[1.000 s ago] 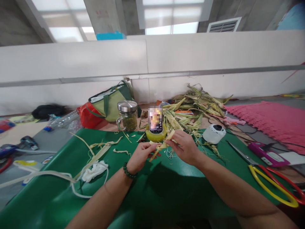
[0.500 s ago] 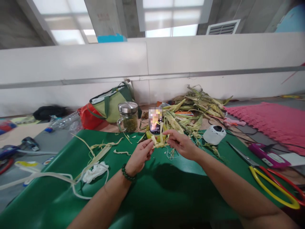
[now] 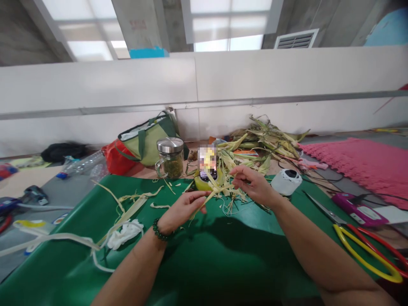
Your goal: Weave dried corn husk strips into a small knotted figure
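Note:
Both hands work a pale yellow corn-husk strip (image 3: 214, 192) above the green mat (image 3: 204, 259). My left hand (image 3: 181, 209), with a dark bead bracelet at the wrist, pinches the strip's lower end. My right hand (image 3: 253, 183) pinches its upper end, higher and to the right, so the strip runs slanted between them. Loose fibres (image 3: 230, 203) hang under the strip. Just behind the hands a phone (image 3: 208, 162) stands propped on a yellow tape roll (image 3: 200, 182).
A heap of corn husks (image 3: 261, 144) lies behind the phone. A lidded glass jar (image 3: 170, 158) and a green bag (image 3: 145, 138) stand at back left. Husk strips and a white cloth (image 3: 126, 227) lie left. Yellow-and-red-handled scissors (image 3: 363, 244), a white round device (image 3: 287, 180) and pink knitting (image 3: 360, 163) lie right.
My hands have drawn apart: the right one rose and went right, the left one sank and went left. The small bunched husk piece is now stretched into a slanted strip.

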A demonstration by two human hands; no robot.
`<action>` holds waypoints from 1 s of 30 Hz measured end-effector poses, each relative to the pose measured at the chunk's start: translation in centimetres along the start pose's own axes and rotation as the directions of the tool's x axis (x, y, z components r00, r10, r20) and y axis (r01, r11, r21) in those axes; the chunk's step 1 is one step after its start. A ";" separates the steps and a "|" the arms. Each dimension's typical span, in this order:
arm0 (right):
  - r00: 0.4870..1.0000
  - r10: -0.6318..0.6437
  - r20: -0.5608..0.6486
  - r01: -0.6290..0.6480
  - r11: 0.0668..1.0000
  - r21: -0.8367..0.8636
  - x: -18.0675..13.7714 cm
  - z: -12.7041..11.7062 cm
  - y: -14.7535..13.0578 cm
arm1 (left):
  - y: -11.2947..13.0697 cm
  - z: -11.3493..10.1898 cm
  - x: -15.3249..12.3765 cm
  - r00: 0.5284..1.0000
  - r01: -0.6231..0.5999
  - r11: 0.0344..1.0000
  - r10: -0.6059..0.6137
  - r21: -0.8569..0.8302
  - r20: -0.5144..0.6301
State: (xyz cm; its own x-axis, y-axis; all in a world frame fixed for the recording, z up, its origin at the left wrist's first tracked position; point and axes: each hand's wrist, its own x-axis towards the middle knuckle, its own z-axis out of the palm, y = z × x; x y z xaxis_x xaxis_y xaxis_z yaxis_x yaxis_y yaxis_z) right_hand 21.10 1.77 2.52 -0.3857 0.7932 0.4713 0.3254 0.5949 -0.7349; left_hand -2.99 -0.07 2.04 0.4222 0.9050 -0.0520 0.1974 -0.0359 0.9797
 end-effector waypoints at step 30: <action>0.993 0.117 0.004 -0.116 0.982 0.151 -0.8 4.0 -1.1 | -0.4 2.4 -0.4 0.983 -0.107 0.976 0.076 0.187 0.169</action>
State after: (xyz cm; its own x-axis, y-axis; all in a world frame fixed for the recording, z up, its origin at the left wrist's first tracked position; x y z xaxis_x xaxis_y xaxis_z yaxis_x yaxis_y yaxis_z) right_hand 17.55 -0.07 1.00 -0.3484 0.8568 0.3802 0.2343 0.4724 -0.8497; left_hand -1.09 -1.49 1.24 0.5796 0.8149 -0.0096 0.3128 -0.2115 0.9260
